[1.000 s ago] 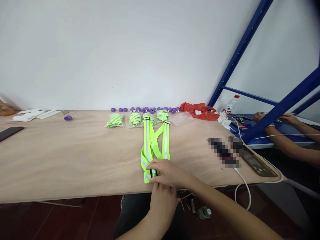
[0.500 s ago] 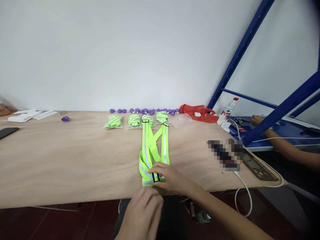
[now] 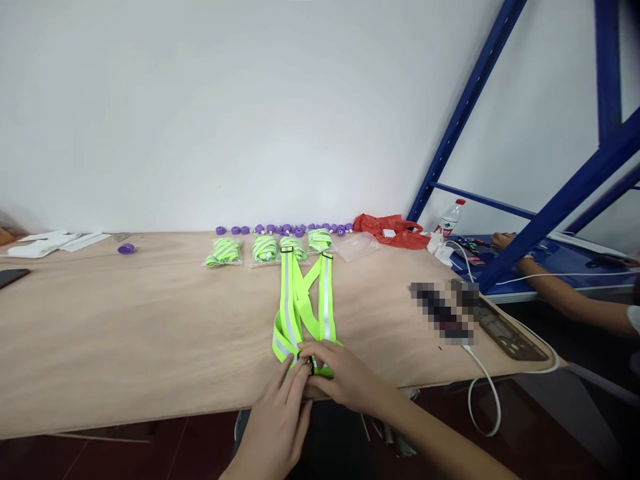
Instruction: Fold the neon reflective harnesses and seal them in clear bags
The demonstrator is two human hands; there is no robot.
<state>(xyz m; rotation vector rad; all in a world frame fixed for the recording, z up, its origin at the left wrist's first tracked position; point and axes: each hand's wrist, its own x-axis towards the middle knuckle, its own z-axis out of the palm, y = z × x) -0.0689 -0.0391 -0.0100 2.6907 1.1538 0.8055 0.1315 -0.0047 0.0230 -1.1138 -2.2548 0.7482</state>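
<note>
Both your hands meet at the near end of a neon yellow reflective strap (image 3: 303, 303) on the tabletop (image 3: 125, 333). Your right hand (image 3: 345, 377) pinches its black buckle; your left hand (image 3: 280, 417) touches it with loosely curled fingers. The strap runs straight away from you.

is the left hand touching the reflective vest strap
Touching. The head view shows the left hand with fingertips pressed on the near end of the reflective vest strap, beside the right hand.
</note>
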